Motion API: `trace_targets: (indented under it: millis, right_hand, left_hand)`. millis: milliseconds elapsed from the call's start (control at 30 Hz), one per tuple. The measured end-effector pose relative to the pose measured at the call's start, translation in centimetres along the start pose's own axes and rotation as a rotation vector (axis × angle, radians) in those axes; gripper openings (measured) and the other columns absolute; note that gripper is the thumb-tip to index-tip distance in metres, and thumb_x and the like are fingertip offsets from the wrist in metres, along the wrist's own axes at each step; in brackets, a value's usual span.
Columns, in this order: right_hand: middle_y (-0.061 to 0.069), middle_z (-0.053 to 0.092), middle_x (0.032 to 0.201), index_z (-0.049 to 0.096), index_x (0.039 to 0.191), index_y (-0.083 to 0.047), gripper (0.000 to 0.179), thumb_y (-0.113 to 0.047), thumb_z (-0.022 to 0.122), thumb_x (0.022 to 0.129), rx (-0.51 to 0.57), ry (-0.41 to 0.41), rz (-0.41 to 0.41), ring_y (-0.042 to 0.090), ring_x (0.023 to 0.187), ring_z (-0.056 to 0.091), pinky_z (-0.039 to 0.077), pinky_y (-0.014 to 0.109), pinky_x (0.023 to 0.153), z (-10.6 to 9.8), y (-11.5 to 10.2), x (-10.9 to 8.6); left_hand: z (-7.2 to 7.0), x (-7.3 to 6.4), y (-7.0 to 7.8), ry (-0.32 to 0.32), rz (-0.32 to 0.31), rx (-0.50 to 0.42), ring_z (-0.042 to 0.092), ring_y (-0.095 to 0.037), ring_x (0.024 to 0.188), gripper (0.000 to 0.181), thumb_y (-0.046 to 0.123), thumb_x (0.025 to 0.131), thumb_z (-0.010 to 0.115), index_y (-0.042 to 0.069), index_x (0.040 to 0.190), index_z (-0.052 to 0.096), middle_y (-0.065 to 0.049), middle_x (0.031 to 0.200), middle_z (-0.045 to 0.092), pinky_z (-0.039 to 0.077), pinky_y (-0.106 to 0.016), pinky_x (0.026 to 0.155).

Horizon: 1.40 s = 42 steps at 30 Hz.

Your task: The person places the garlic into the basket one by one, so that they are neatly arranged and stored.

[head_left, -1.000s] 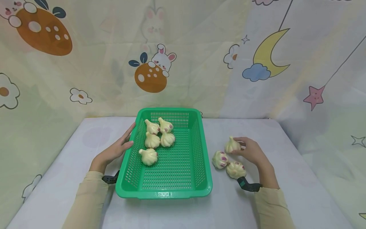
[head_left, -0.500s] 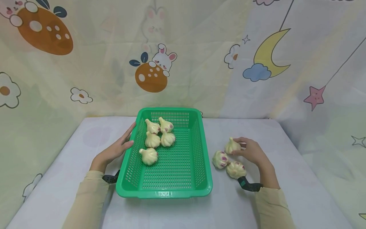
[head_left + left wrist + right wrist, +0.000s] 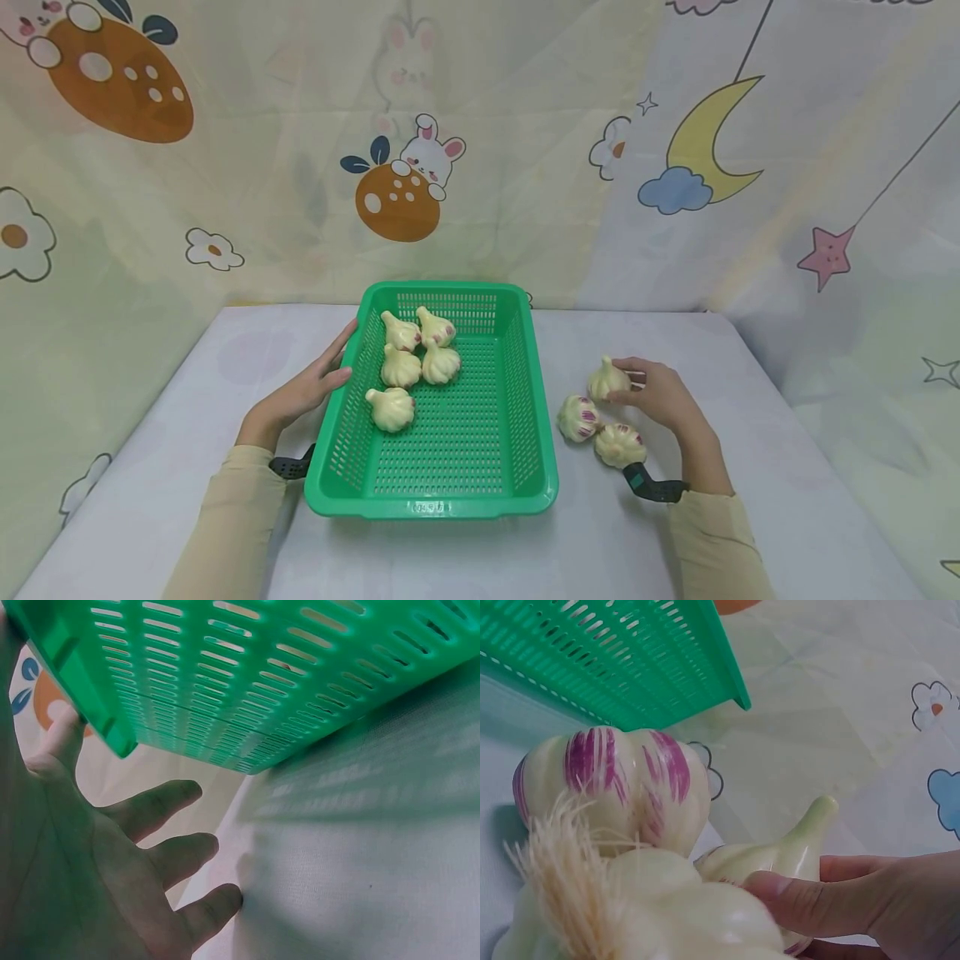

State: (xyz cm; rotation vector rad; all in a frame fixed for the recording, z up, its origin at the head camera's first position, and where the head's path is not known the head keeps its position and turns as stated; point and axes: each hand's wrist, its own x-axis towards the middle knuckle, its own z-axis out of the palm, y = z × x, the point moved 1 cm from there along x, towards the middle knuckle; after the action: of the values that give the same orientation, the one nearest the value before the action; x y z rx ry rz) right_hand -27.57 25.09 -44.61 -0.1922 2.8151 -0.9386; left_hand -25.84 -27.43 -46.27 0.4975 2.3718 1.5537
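Right hand (image 3: 660, 396) pinches a garlic bulb (image 3: 608, 382); left hand (image 3: 296, 397), fingers spread, touches the basket (image 3: 431, 507). Right wrist view alone shows the root tuft (image 3: 566, 885) on another bulb (image 3: 697, 919).

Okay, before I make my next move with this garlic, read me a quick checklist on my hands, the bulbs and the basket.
1. Right hand on a bulb: ok, thumb and fingers pinch the held bulb.
2. Held bulb lifted off the table: cannot tell, its underside is hidden.
3. Left hand at the green basket: ok, it rests against the basket's left side.
4. Room in the basket: ok, five bulbs sit toward the left, leaving bare floor on the right.
5. All bulbs in: not ok, two loose bulbs lie outside, besides the held one.
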Motion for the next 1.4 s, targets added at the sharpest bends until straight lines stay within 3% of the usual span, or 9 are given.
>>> trace_targets:
  millis: [567, 1400]
  right_hand:
    - [0.023, 0.047, 0.140, 0.050, 0.138, -0.009, 0.063, -0.029, 0.073, 0.083, -0.007, 0.044, -0.045, 0.043, 0.124, 0.049, 0.045, 0.054, 0.096, -1.0, -1.8, -0.7]
    - [0.019, 0.051, 0.138, 0.049, 0.138, -0.008, 0.062, -0.028, 0.073, 0.084, 0.026, 0.135, -0.145, 0.040, 0.121, 0.054, 0.051, 0.046, 0.090, -2.4, -6.6, -3.2]
  left_hand:
    - [-0.2, -0.1, 0.1, 0.007, 0.023, 0.026, -0.005, -0.041, 0.146, 0.068, 0.034, 0.100, 0.042, 0.045, 0.149, -0.004, -0.003, 0.161, -0.009, 0.011, -0.076, 0.102]
    - [-0.2, 0.0, 0.0, 0.010, 0.023, 0.037, -0.010, -0.039, 0.146, 0.068, 0.034, 0.100, 0.042, 0.045, 0.149, -0.003, -0.001, 0.160, -0.010, 0.007, -0.078, 0.101]
